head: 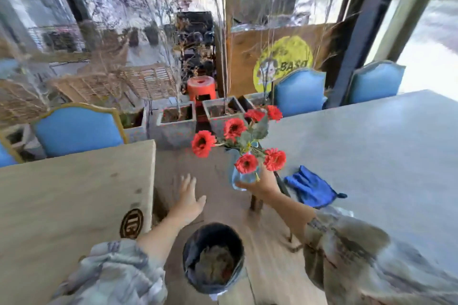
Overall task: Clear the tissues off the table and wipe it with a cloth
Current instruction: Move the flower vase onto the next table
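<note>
A blue cloth lies crumpled on the grey table near its left edge. My right hand grips a clear glass vase of red flowers, held in the air over the gap left of that table. My left hand is empty, fingers spread, over the floor between the two tables. A dark bin lined with a bag stands on the floor below my hands, with crumpled waste inside. No tissues show on the grey table.
A wooden table with a round logo stands at the left. Blue chairs sit behind both tables. Concrete planters and an orange stool line the back by a plastic curtain.
</note>
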`<state>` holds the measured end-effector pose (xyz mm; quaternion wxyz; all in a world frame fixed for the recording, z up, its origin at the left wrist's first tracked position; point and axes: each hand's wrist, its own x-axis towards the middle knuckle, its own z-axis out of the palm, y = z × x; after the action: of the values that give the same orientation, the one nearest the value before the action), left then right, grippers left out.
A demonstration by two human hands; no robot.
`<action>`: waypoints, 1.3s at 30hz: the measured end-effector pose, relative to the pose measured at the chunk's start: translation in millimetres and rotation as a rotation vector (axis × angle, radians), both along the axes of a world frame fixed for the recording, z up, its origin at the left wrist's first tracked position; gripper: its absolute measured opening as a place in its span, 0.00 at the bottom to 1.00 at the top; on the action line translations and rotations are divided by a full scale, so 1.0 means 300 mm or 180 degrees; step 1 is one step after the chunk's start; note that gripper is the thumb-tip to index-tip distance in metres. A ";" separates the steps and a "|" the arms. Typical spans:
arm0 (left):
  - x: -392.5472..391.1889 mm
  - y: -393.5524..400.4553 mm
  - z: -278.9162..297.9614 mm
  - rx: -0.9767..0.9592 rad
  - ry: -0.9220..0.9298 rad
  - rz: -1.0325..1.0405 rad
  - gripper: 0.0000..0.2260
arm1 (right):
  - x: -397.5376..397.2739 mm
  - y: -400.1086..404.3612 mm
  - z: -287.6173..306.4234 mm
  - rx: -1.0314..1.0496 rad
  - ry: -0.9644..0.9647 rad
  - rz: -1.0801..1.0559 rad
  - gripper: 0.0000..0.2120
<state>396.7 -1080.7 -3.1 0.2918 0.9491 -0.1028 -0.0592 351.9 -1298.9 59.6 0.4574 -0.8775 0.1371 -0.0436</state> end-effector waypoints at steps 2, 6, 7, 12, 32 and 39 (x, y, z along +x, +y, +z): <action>0.058 -0.142 -0.016 -0.0078 0.0026 -0.0097 0.30 | 0.031 -0.146 -0.037 -0.0050 0.0064 -0.0179 0.18; 0.163 -0.385 -0.042 0.0046 0.0155 -0.0110 0.30 | 0.116 -0.397 -0.116 0.0206 0.0237 -0.0540 0.24; 0.186 -0.438 -0.051 0.0009 0.0204 -0.0096 0.30 | 0.139 -0.444 -0.119 0.0247 0.0269 -0.0549 0.23; 0.261 -0.637 -0.134 -0.0082 0.0524 -0.0072 0.30 | 0.296 -0.633 -0.215 0.0197 0.0407 -0.0402 0.28; 0.276 -0.757 -0.312 0.0209 0.1093 0.0052 0.29 | 0.326 -0.730 -0.474 -0.0681 0.0114 -0.0334 0.26; 0.157 -0.780 -0.353 0.0021 0.1368 -0.0012 0.30 | 0.070 -0.690 -0.632 -0.2326 0.0467 0.0559 0.34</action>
<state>443.8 -1314.8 -108.9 0.3038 0.9154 -0.0398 -0.2611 372.9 -1505.7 -130.1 0.1054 -0.9919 0.0692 0.0127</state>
